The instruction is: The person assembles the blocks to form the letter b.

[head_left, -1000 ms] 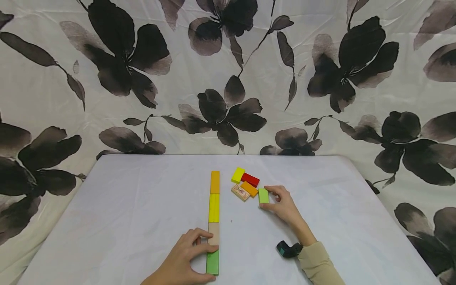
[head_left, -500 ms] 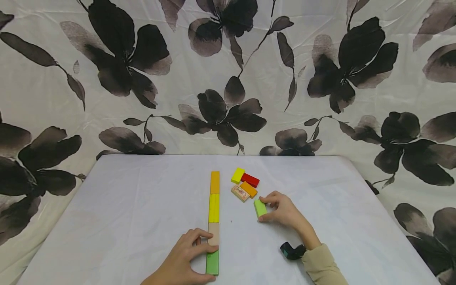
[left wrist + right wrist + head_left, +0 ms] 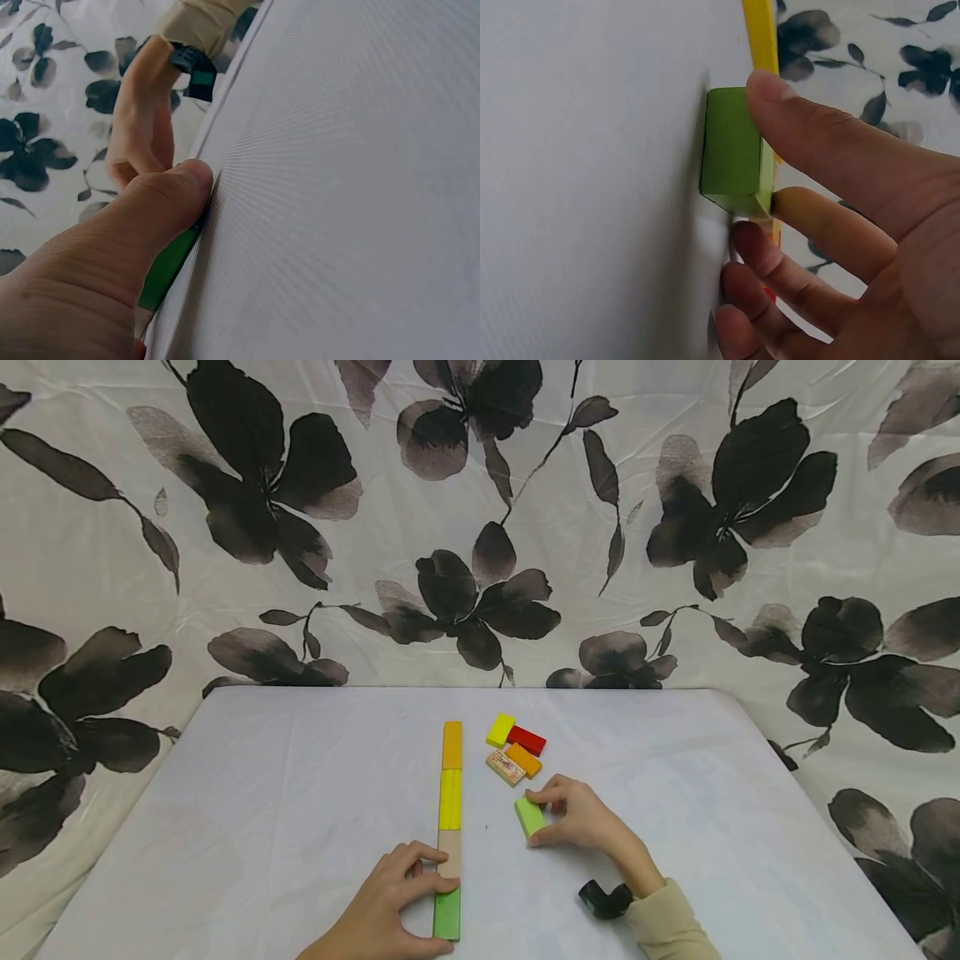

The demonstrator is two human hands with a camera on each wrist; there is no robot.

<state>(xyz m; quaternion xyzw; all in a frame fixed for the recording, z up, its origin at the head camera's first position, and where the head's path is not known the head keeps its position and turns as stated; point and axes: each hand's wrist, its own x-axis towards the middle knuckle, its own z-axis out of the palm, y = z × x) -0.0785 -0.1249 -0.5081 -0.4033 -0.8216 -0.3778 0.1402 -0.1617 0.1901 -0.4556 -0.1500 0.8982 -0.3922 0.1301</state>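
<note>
My left hand (image 3: 386, 902) grips the near end of a straight row of blocks. Its thumb lies against the near end of the green block (image 3: 447, 917); its fingertips touch the row around the plain wooden block (image 3: 450, 843). Farther along the row lie a pair of yellow blocks (image 3: 450, 799) and an orange block (image 3: 452, 745). To the right of the row, my right hand (image 3: 581, 814) pinches a light green block (image 3: 530, 818) by its two ends, between thumb and forefinger. The right wrist view shows this light green block (image 3: 733, 142) close to the white surface.
Behind the right hand is a loose group: a yellow block (image 3: 500, 730), a red block (image 3: 527, 741), an orange block (image 3: 523, 760) and a printed wooden block (image 3: 506, 767). All rest on a white-covered table (image 3: 262, 802). A flower-patterned cloth (image 3: 480, 510) hangs at the back.
The right hand has drawn the light green block away from the loose group, leftward and nearer, and turned it somewhat. The left hand and the row have stayed in place.
</note>
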